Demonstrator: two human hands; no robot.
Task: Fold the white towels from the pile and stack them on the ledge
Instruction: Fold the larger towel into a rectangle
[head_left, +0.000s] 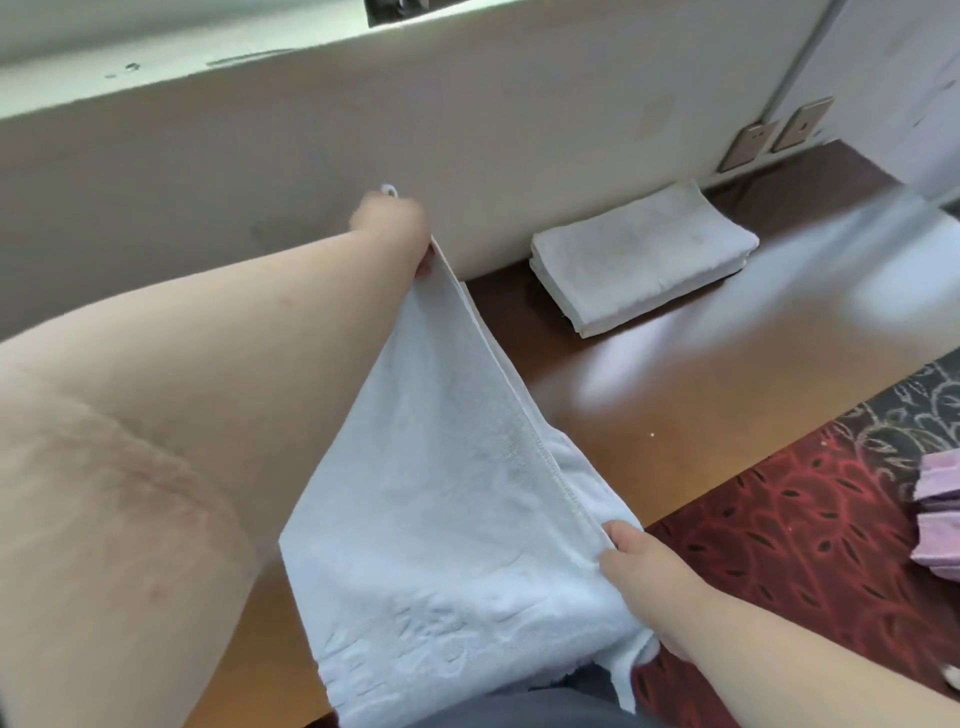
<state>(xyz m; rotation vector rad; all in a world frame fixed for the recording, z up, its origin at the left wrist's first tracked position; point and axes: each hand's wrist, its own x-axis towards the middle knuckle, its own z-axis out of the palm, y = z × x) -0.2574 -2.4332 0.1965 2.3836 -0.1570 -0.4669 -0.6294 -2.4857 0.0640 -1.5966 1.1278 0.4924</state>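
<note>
Glossy brown wood forms the ledge (649, 395), which runs along the foot of a pale wall (467, 130) and reflects a bright patch of light. On that ledge, touching the wall, lies a stack of folded white towels (641, 254), neat and flat, its long side tilted against the wall line. Two beige wall sockets (769, 137) sit on the wall beyond the stack, just above the ledge. Below the ledge's near edge spreads a red patterned carpet (795, 519), turning grey with a curling motif farther out, and some pale purple cloth (940, 514) lies on it at the frame's right edge.

Nearer than the stack, well apart from it, a white towel (441, 493) hangs stretched in the air between both hands, over the ledge. The left hand (395, 223), arm reaching out toward the wall, pinches the towel's far top corner, with a small loop of fabric poking up above the knuckles. From that grip the cloth runs down and back to the right hand (641, 566), whose thumb and curled fingers clamp the near hemmed edge. The towel is doubled along that hem, its lower part sagging below the right hand toward the person's dark clothing (519, 706).
</note>
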